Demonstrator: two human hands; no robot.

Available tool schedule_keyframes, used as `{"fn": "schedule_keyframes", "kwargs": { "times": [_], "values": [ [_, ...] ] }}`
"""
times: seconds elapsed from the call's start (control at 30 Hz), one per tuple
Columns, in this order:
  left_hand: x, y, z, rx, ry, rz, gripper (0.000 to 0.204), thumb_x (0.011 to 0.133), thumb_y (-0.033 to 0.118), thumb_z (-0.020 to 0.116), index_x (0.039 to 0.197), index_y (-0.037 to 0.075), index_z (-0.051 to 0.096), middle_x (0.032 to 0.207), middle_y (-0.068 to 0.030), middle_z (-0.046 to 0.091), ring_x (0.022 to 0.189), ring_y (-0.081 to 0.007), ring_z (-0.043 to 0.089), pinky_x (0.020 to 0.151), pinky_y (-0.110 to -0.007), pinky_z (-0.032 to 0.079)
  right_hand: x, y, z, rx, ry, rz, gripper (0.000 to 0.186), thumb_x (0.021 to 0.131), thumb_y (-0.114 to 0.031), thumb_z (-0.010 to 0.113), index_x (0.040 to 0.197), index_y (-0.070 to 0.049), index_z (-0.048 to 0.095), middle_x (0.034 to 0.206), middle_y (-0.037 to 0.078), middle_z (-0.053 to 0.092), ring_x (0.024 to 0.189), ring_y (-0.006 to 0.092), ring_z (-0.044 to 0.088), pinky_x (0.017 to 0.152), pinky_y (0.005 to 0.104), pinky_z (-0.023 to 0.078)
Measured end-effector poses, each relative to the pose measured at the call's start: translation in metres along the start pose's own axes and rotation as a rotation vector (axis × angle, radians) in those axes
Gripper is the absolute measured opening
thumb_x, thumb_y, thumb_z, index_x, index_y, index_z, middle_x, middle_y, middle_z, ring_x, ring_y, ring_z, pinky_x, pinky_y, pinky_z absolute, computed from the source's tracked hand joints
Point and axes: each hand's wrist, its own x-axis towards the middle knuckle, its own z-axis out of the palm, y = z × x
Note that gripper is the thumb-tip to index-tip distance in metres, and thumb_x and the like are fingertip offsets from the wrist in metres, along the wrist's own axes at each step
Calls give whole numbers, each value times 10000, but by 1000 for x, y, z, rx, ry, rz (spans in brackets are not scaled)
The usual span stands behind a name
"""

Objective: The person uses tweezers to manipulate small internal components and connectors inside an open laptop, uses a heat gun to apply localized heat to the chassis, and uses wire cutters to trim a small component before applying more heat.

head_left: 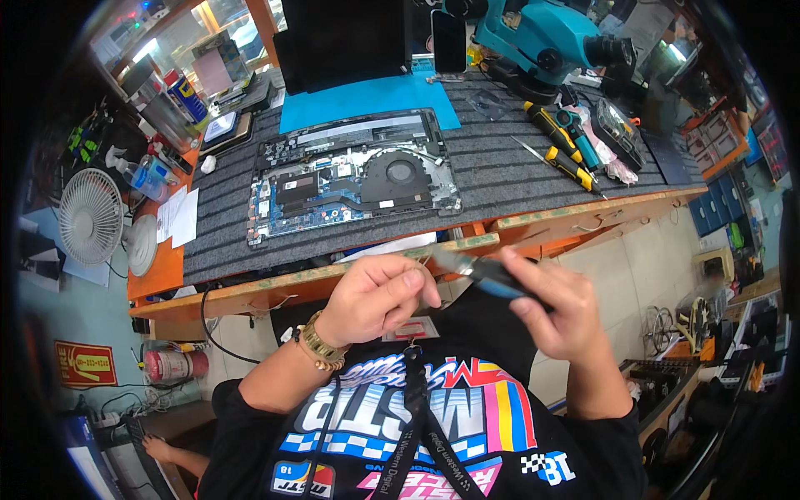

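Observation:
My right hand is closed round a hand tool with a grey metal tip and a black-and-blue handle. Its tip points left toward my other hand, and blur hides whether it is pliers or a blade. My left hand is curled, thumb pressed against the fingers; anything inside is hidden or too small to make out. Both hands are above my lap, just short of the bench edge. Beyond them, an opened laptop base lies on the striped grey mat, its fan, board and battery exposed.
A black laptop screen stands behind a blue mat. Yellow-and-black screwdrivers lie on the right, below a teal microscope. A white fan and papers are at left. Drawers line the bench front.

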Motion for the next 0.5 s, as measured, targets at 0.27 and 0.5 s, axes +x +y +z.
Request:
{"fn": "schedule_keyframes", "kwargs": {
  "times": [0.27, 0.5],
  "values": [
    [-3, 2, 4, 54, 44, -88, 512, 1249, 332, 448, 1133, -59, 757, 603, 1, 599, 486, -36, 490, 510, -212, 400, -3, -1, 2, -63, -24, 67, 626, 907, -99, 862, 1521, -114, 739, 859, 136, 709, 665, 298, 674, 635, 415, 556],
    [-3, -1, 16, 285, 151, 40, 531, 1255, 315, 424, 1051, -57, 744, 581, 1, 592, 473, -36, 502, 500, -215, 408, -2, 0, 5, -97, 59, 67, 620, 929, -104, 849, 1537, -124, 728, 820, 131, 676, 663, 304, 656, 653, 420, 557]
  ]
}}
